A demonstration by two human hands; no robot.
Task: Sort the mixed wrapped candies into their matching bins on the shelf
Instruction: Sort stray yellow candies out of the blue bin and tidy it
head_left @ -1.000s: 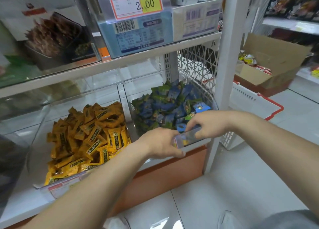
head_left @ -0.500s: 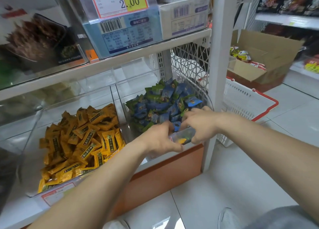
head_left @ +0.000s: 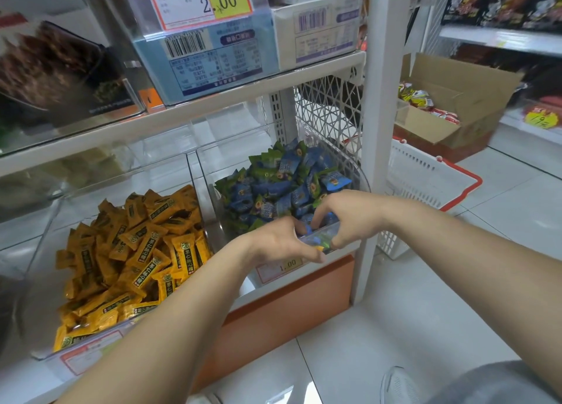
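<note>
Two clear bins stand side by side on the low shelf. The left bin (head_left: 45,239) holds yellow wrapped candies (head_left: 137,245). The right bin (head_left: 355,172) holds blue and green wrapped candies (head_left: 282,184). My left hand (head_left: 279,242) and my right hand (head_left: 349,218) both grip the right bin's clear front wall, fingers curled over its rim. A yellow wrapper (head_left: 319,247) shows through that wall between my hands. A 1.00 price tag (head_left: 286,265) sits just below my left hand.
A white shelf post (head_left: 380,129) rises right of the bins. Behind it on the floor stand a white basket with a red rim (head_left: 425,178) and an open cardboard box (head_left: 456,105). The shelf above carries boxed goods and a 2.00 price tag (head_left: 197,4).
Both hands have moved up and further over the blue bin's front wall, fingers now hooked inside its rim. The 1.00 tag under my left hand has come into sight.
</note>
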